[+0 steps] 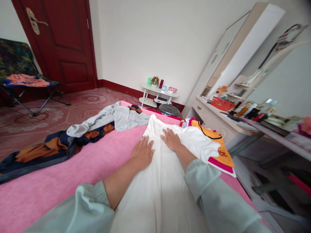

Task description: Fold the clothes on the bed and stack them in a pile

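A long white garment [159, 181] lies spread over the pink bedding [102, 161], running from close to me up to its narrower far end. My left hand [143, 152] rests flat on its left edge, fingers stretched out. Flat on the cloth to the right, my right hand [171, 139] has its fingers spread near the far end. Neither hand grips the fabric. Beside my right hand lies a white cloth piece [201, 139], partly over an orange garment [224, 152]; whether it joins the long garment I cannot tell.
Grey clothing [128, 118] and a navy-and-brown garment [48, 152] lie along the bed's left and far edge. On the right stands a dressing table [206, 113] with a red basket [222, 103] and several bottles. A low white table [157, 90] is by the wall; a folding chair [29, 82] stands left.
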The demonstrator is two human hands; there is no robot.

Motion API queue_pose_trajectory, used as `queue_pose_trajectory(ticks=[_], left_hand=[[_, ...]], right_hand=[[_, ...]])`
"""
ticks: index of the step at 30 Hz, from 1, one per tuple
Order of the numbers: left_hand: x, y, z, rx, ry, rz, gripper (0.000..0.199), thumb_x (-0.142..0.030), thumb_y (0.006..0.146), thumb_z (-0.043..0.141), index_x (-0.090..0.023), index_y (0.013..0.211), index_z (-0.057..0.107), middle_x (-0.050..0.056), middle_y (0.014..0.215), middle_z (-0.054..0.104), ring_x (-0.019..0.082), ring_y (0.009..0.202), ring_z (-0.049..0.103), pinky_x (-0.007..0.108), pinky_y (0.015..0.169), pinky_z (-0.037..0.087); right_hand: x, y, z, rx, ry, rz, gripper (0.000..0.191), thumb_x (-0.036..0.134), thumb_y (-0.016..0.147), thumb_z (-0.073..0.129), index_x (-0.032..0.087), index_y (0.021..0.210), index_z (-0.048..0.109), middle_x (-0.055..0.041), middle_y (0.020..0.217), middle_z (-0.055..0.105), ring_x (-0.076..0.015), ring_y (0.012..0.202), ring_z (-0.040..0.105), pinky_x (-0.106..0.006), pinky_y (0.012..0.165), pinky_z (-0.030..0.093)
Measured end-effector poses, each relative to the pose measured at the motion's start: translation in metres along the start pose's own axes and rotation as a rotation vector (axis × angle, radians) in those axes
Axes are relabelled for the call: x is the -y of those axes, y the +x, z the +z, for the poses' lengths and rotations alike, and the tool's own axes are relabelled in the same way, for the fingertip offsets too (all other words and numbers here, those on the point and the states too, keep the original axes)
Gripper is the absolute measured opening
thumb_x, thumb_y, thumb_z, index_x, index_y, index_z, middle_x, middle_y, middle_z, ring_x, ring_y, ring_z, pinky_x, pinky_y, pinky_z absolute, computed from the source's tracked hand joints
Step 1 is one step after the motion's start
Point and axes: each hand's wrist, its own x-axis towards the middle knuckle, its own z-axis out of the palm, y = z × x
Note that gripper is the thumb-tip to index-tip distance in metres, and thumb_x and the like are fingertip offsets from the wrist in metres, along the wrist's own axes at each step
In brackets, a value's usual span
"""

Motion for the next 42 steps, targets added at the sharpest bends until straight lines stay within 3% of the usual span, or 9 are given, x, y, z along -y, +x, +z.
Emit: queue_pose_trajectory(ticks=[4, 8, 13, 16, 21, 26, 29, 37, 42], left_hand=[[0.004, 0.002, 0.0, 0.003, -0.004, 0.016, 0.049, -0.034, 0.093, 0.029, -0.017, 0.138, 0.039, 0.011, 0.151, 0.026, 0.026, 0.139, 0.02, 0.043, 0.112, 0.018], [0.005, 0.003, 0.001, 0.009, 0.009, 0.032, 0.05, -0.035, 0.094, 0.029, -0.017, 0.139, 0.039, 0.013, 0.15, 0.027, 0.026, 0.139, 0.02, 0.042, 0.112, 0.018], [0.003, -0.001, 0.004, -0.023, 0.043, 0.049, 0.05, -0.037, 0.094, 0.029, -0.018, 0.138, 0.04, 0.012, 0.15, 0.028, 0.027, 0.139, 0.021, 0.044, 0.111, 0.018], [0.003, -0.001, 0.006, -0.04, 0.053, 0.056, 0.049, -0.038, 0.094, 0.029, -0.019, 0.138, 0.04, 0.012, 0.15, 0.029, 0.028, 0.138, 0.022, 0.045, 0.11, 0.019], [0.004, 0.0, 0.009, -0.066, 0.068, 0.065, 0.049, -0.037, 0.092, 0.032, -0.018, 0.137, 0.042, 0.013, 0.148, 0.032, 0.029, 0.137, 0.024, 0.044, 0.111, 0.018], [0.004, 0.001, 0.013, -0.1, 0.081, 0.068, 0.048, -0.036, 0.092, 0.033, -0.018, 0.136, 0.044, 0.013, 0.147, 0.035, 0.029, 0.136, 0.027, 0.044, 0.11, 0.019], [0.004, 0.001, 0.014, -0.118, 0.082, 0.074, 0.048, -0.035, 0.092, 0.034, -0.017, 0.135, 0.045, 0.014, 0.146, 0.036, 0.03, 0.135, 0.028, 0.044, 0.11, 0.02], [0.004, 0.002, 0.011, -0.109, 0.027, 0.062, 0.047, -0.034, 0.091, 0.036, -0.017, 0.133, 0.047, 0.013, 0.145, 0.036, 0.03, 0.135, 0.029, 0.045, 0.11, 0.021], [0.008, 0.002, 0.008, -0.101, -0.026, 0.095, 0.046, -0.035, 0.09, 0.039, -0.018, 0.131, 0.05, 0.012, 0.144, 0.039, 0.029, 0.134, 0.03, 0.044, 0.11, 0.022]], right_hand=[[0.021, -0.02, -0.014, -0.016, 0.018, 0.072, 0.068, 0.055, 0.091, 0.029, 0.019, 0.147, 0.018, -0.0125, 0.154, 0.009, -0.0289, 0.141, 0.008, -0.055, 0.108, 0.013], [0.034, -0.064, -0.012, -0.192, 0.058, -0.134, 0.066, 0.053, 0.092, 0.03, 0.021, 0.147, 0.015, -0.0081, 0.154, 0.012, -0.0223, 0.142, 0.007, -0.047, 0.111, 0.011], [0.002, -0.096, -0.012, -0.074, 0.229, -0.164, 0.047, 0.041, 0.088, 0.045, 0.02, 0.13, 0.051, -0.0077, 0.138, 0.047, -0.0203, 0.127, 0.042, -0.034, 0.104, 0.032], [-0.034, -0.101, -0.029, -0.27, 0.308, 0.011, 0.033, 0.033, 0.085, 0.047, 0.02, 0.112, 0.062, -0.0059, 0.113, 0.065, -0.0187, 0.1, 0.06, -0.031, 0.09, 0.043], [-0.105, -0.116, -0.06, -0.841, 0.068, 0.456, 0.049, 0.031, 0.077, 0.053, 0.015, 0.123, 0.051, -0.0145, 0.128, 0.05, -0.0282, 0.12, 0.043, -0.044, 0.099, 0.034], [-0.152, -0.123, -0.068, -0.473, 0.102, 0.937, 0.058, 0.065, 0.071, 0.053, 0.016, 0.099, 0.066, -0.0218, 0.129, 0.044, -0.0402, 0.125, 0.033, -0.056, 0.093, 0.033], [-0.157, -0.121, -0.07, -0.399, 0.108, 0.878, 0.046, 0.061, 0.066, 0.059, 0.018, 0.077, 0.07, -0.0178, 0.111, 0.059, -0.0395, 0.118, 0.042, -0.053, 0.089, 0.036], [-0.102, -0.082, -0.095, -0.769, 0.343, 0.636, 0.027, 0.038, 0.071, 0.056, 0.013, 0.074, 0.065, -0.011, 0.075, 0.067, -0.0251, 0.075, 0.061, -0.034, 0.069, 0.046], [-0.025, -0.065, -0.092, -0.479, 0.771, 0.152, 0.043, 0.04, 0.069, 0.064, 0.015, 0.105, 0.06, -0.0092, 0.104, 0.065, -0.0176, 0.082, 0.062, -0.027, 0.07, 0.049]])
